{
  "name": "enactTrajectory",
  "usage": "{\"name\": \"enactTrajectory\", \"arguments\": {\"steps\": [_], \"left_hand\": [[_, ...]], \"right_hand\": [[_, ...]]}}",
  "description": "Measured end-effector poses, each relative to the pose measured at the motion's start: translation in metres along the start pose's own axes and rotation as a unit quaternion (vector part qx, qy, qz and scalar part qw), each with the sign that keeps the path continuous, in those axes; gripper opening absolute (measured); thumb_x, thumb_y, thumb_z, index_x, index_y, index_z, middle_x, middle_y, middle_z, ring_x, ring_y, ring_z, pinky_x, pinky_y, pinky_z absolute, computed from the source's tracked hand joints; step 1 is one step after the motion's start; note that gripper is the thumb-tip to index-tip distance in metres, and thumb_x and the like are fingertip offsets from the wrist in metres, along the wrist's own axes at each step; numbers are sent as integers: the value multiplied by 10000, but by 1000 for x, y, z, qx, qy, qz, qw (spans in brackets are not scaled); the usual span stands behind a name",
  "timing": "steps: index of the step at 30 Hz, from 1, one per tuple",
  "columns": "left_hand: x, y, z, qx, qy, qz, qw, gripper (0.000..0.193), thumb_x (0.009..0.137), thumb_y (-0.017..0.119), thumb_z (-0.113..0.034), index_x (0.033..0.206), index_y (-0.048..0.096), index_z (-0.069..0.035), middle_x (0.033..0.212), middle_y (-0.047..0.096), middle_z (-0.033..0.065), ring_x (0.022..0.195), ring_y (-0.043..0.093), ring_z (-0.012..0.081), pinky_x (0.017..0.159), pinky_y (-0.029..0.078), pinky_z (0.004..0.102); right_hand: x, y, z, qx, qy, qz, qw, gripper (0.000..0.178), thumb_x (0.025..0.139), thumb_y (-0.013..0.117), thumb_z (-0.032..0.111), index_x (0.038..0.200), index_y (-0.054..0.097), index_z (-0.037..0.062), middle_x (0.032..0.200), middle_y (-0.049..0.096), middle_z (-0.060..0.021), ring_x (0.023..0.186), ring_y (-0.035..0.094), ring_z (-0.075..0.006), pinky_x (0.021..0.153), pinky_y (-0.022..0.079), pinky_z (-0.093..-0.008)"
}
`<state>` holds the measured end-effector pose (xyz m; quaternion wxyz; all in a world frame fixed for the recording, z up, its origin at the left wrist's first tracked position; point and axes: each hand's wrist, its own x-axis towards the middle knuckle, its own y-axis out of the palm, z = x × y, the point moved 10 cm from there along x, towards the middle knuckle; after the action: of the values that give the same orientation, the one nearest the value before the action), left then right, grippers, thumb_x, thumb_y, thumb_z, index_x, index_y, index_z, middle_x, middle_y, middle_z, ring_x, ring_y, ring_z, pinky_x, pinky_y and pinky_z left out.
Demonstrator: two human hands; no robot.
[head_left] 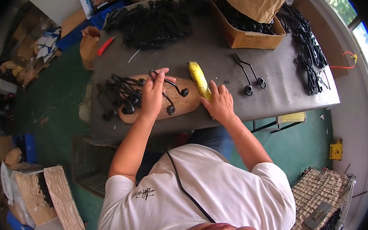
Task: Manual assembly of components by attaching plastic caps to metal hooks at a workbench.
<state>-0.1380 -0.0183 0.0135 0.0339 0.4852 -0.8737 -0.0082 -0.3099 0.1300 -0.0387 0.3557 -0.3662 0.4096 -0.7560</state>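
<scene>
My left hand [154, 95] is closed on a black bent wire rod [169, 82], a long U shape with round black knobs at its two ends. The rod is held over a brown oval board [185, 104] on the table. My right hand [221, 102] grips the near end of a long yellow-wrapped bar [198, 78]; its thumb lies to the left of the bar, and the palm hides the bar's near end. Several similar knobbed rods [126, 91] lie in a heap left of my left hand, partly on the board.
A dark-covered table [200, 41] bears another knobbed rod [246, 74] at right and piles of black rods [153, 23] at the back. A cardboard box [255, 40] of black parts stands far right, with someone's hand at its left corner. A red-handled tool [106, 45] lies at the left edge.
</scene>
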Motion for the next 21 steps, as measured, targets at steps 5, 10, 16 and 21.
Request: {"name": "enactTrajectory", "arguments": {"steps": [5,10,16,21], "left_hand": [[9,-2,3,60,8,4,998,328,1054,499,-317,1176,613,-33,892,721,26,629,393,14,570,351,179],[13,4,-7,112,32,60,991,314,1052,500,-317,1161,610,-44,907,709,38,656,403,31,617,370,191],[13,-12,-16,163,78,17,983,227,1018,584,-245,1062,573,-22,845,667,6,743,516,64,721,448,233],[11,-28,-37,297,163,10,941,245,992,608,-234,1009,556,5,855,667,172,792,677,311,694,511,370]], "right_hand": [[4,28,-1,22,14,131,991,728,875,668,398,1462,393,68,1151,616,-205,1020,617,-370,907,500,-435],[-6,48,-37,378,118,182,900,674,924,616,374,1472,376,63,1088,637,-164,951,643,-289,841,526,-384],[-37,55,-25,574,291,204,738,624,979,589,286,1502,340,54,1131,631,-143,983,623,-215,868,503,-337],[-9,-42,45,416,84,140,895,721,978,574,222,1577,182,138,1236,608,-238,1114,626,-348,932,490,-387]]}}
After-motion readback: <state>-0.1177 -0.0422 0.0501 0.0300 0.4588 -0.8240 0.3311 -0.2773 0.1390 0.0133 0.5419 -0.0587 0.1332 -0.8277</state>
